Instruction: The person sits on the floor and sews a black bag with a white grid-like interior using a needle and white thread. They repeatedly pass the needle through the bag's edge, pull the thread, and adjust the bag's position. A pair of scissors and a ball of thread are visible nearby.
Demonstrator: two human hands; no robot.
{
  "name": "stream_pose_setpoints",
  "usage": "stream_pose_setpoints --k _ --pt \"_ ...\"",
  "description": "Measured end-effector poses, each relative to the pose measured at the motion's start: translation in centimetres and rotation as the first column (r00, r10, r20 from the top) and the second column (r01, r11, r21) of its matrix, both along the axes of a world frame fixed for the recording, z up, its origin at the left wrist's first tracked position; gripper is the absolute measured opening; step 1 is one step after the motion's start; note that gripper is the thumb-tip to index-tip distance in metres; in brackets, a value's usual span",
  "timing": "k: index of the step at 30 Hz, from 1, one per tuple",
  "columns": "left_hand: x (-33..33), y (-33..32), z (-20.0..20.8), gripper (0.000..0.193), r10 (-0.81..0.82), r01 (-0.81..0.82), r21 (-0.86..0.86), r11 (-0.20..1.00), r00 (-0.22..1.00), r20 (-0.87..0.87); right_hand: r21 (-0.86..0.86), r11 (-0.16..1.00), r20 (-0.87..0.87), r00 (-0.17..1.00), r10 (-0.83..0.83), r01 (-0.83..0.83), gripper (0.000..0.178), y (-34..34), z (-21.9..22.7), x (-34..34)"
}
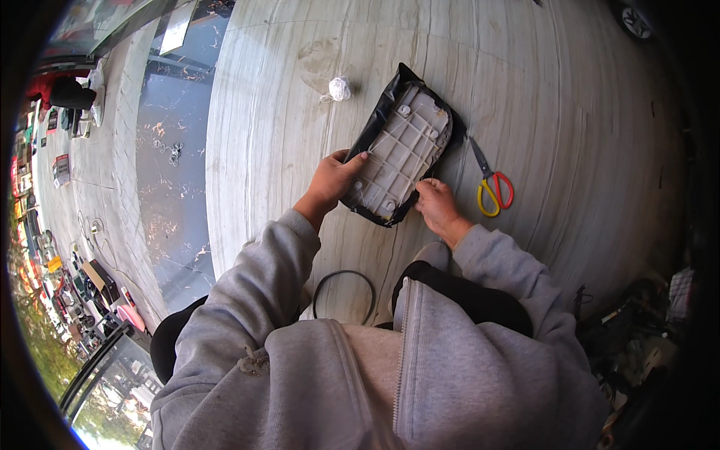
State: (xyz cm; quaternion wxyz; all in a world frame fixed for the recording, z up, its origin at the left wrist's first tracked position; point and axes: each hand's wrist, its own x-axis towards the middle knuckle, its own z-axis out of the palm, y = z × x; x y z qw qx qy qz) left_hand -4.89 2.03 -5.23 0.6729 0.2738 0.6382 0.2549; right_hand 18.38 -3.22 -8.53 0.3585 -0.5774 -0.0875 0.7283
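Note:
Upside down between my hands is what looks like a vehicle seat, with a pale grey ribbed plastic base, several round feet and a black cover wrapped over its edges. My left hand grips its left side, thumb lying on the base and fingers hidden beneath. At the lower right edge, my right hand pinches the black cover with thumb and fingers closed. Thin strands, perhaps string, cross the base. Scissors with one yellow and one red handle lie on the floor, right of the seat.
A ball of white string rests on the streaked tile floor beyond the seat. Near my feet lies a thin black loop. A bluish-grey strip runs along the left. Dark clutter fills the lower right, and a wheel shows far right.

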Motion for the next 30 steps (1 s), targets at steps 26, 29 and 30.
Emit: stream_pose_setpoints --k 26,29,30 --pt "5.0 1.3 9.4 0.044 0.094 0.353 0.553 0.754 0.776 -0.623 0.192 0.981 -0.09 0.996 0.005 0.013 0.018 2.6 0.9 0.2" --pt "4.5 1.2 8.9 0.043 0.106 0.359 0.55 0.754 0.759 -0.642 0.196 0.981 -0.039 0.999 0.006 0.002 0.021 2.4 1.2 0.2" --pt "4.3 1.3 8.6 0.043 0.078 0.294 0.504 0.812 0.801 -0.593 0.207 0.978 -0.006 1.0 0.022 -0.02 0.021 2.4 1.4 0.3"
